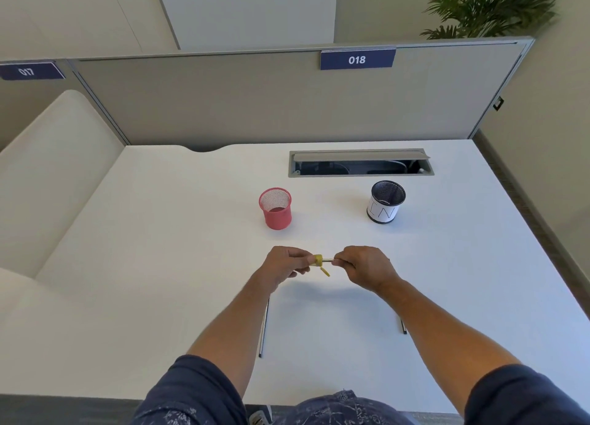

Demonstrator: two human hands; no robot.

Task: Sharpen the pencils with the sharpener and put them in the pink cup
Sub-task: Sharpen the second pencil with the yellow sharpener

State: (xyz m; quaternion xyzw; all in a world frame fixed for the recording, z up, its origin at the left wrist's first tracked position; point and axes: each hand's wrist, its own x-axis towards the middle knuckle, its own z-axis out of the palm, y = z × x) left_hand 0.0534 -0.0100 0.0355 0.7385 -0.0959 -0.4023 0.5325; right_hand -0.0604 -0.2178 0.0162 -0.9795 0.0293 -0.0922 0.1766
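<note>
My left hand [286,262] is closed on a small yellow sharpener [318,260], whose lid hangs open below it. My right hand [363,264] grips a pencil [328,260] whose tip is pushed into the sharpener; only a short stretch of it shows between the hands. Both hands hover over the white desk [159,265] near its middle. The pink mesh cup [275,208] stands upright behind my left hand and looks empty. Two more pencils lie on the desk, a pencil [263,328] beside my left forearm and a pencil [403,326] partly hidden under my right forearm.
A black mesh cup [385,202] with a white paper label stands at the right, behind my right hand. A cable hatch [360,163] is open at the desk's back. A grey partition [255,105] closes the far side.
</note>
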